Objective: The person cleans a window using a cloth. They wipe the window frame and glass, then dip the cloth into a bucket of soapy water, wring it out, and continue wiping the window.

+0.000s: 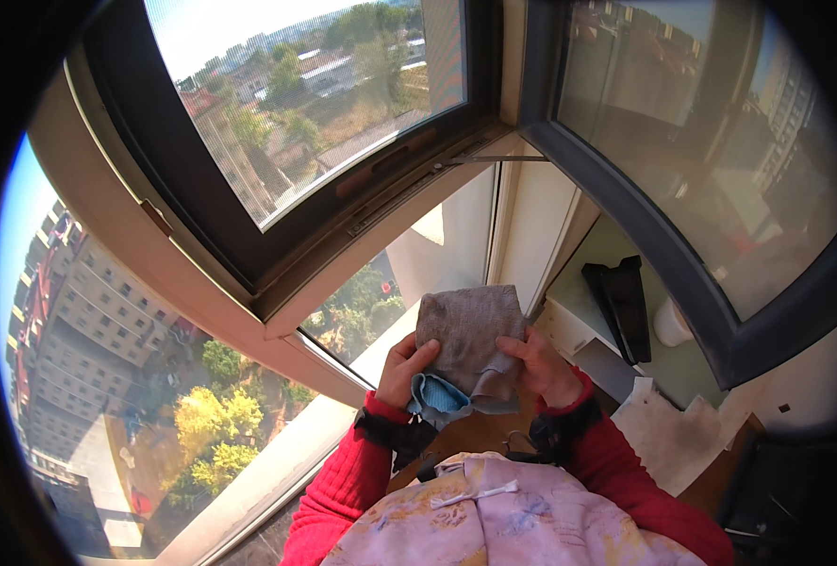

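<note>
Between my two hands I hold a folded grey-brown cleaning cloth (pixel 469 332), which looks damp or stained. My left hand (pixel 402 369) grips its left edge, thumb on top. On the right edge, my right hand (pixel 547 364) pinches it the same way. Blue fabric (pixel 441 395) shows in a curled fold at the cloth's lower left. A grey flap (pixel 497 390) hangs at the lower right. Beyond the cloth stands the window frame (pixel 390 212), whose lower rail runs diagonally above my hands.
An opened window sash (pixel 644 212) swings inward at the right, held by a metal stay (pixel 499 159). An insect screen (pixel 319 99) fills the upper opening. Below the sash, a black object (pixel 620 308) and a white container (pixel 671 324) rest on a greenish surface. A stained pale cloth (pixel 666 431) hangs nearby.
</note>
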Available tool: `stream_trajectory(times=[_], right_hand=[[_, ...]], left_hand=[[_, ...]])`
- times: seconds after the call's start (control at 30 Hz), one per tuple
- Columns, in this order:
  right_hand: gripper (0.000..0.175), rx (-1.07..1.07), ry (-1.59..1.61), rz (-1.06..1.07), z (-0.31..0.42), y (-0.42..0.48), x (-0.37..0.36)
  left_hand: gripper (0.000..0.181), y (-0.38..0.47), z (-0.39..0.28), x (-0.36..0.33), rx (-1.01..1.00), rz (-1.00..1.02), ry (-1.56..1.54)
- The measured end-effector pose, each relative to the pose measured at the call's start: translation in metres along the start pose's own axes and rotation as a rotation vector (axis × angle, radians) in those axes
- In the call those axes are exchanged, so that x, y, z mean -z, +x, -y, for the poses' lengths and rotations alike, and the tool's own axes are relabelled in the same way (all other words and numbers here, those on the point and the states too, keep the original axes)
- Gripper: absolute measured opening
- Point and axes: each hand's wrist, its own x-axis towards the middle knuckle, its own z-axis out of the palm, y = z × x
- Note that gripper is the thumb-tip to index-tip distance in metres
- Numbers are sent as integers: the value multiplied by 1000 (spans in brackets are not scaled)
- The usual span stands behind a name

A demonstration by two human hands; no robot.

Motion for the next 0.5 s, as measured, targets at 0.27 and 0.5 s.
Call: stream_trajectory(times=[0.27, 0.5], right_hand=[[39, -30, -193, -47, -4, -1, 0], [50, -56, -174, -129, -3, -6, 1]], left_hand=[[27, -9, -3, 2, -34, 28, 10], [30, -10, -5, 0, -60, 36, 5]])
